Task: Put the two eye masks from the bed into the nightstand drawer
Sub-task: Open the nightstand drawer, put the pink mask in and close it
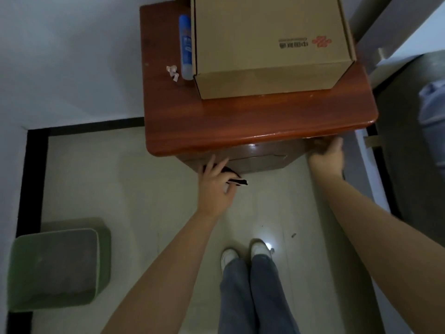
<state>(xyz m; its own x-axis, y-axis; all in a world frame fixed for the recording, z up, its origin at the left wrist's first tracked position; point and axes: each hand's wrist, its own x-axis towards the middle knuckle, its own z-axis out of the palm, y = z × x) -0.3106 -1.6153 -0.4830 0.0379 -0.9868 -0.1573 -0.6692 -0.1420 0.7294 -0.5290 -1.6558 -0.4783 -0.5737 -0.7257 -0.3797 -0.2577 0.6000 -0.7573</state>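
I look down on a reddish-brown wooden nightstand (260, 124). Its dark drawer front (262, 160) shows just under the overhanging top and looks closed. My left hand (216, 186) is low at the drawer's left end, holding a black eye mask (237, 180) whose edge sticks out to the right of my fingers. I cannot tell whether it is one mask or two. My right hand (328, 155) reaches under the top's right front corner, its fingers hidden beneath the edge.
A cardboard box (269, 44) fills most of the nightstand top, with a blue bottle (185, 48) and a crumpled paper scrap (173, 72) to its left. A green bin (57, 266) stands on the tiled floor at left. The bed edge (409, 153) is at right.
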